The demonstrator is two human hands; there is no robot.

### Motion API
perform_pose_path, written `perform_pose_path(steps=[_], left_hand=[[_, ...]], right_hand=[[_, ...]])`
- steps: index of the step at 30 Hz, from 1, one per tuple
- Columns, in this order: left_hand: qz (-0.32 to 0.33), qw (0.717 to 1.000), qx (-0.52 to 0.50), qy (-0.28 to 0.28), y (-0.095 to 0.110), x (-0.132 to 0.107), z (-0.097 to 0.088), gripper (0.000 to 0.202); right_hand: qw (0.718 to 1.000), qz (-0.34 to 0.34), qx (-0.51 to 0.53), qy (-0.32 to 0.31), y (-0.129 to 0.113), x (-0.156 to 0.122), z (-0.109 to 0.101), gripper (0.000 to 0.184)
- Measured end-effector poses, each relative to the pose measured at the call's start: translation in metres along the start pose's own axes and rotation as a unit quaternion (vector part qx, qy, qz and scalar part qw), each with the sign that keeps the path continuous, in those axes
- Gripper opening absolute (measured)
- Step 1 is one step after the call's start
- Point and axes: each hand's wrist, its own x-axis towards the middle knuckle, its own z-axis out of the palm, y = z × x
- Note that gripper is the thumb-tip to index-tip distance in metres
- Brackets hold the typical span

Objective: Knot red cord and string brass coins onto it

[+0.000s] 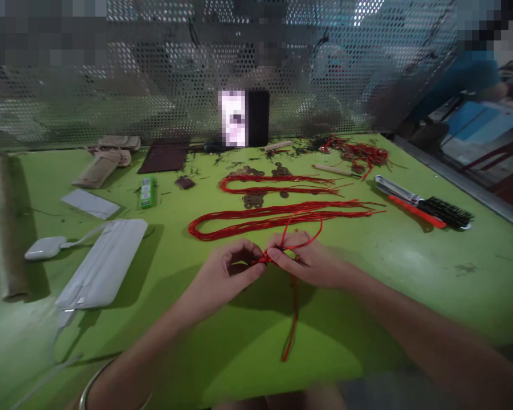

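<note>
Above the green table's near half, both hands pinch a piece of red cord (296, 307). My left hand (235, 269) grips a knotted bit of it between thumb and fingertips. Close beside it, my right hand (308, 262) closes thumb and fingers on the same cord. One loop rises above the right hand, and a loose end hangs below it. Just beyond the hands lies a long bundle of red cords (222, 222), bent into a U. Behind that is a shorter red bundle (277, 184), with dark round coins (253, 201) around it.
A white power bank (105, 265) with cables and a white earbud case (45, 249) lie left. A hairbrush (447, 212) and an orange-handled tool (416, 212) lie right. A phone (259, 117) leans on the perforated metal screen (154, 85). Tangled red cords (365, 154) lie at back right.
</note>
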Motion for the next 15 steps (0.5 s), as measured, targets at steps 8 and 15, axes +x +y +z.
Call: perform_pose_path(steps=[8, 15], left_hand=[[-0.055, 0.997, -0.037, -0.035, -0.003, -0.0002, 0.0007, 0.033], [0.083, 0.978, 0.179, 0.062, -0.0045, -0.0034, 0.0036, 0.026]], right_hand=[[1.0, 0.006, 0.014, 0.016, 0.0036, 0.0001, -0.0004, 0.027], [0.997, 0.043, 0.043, 0.047, 0.0048, 0.001, 0.0012, 0.031]])
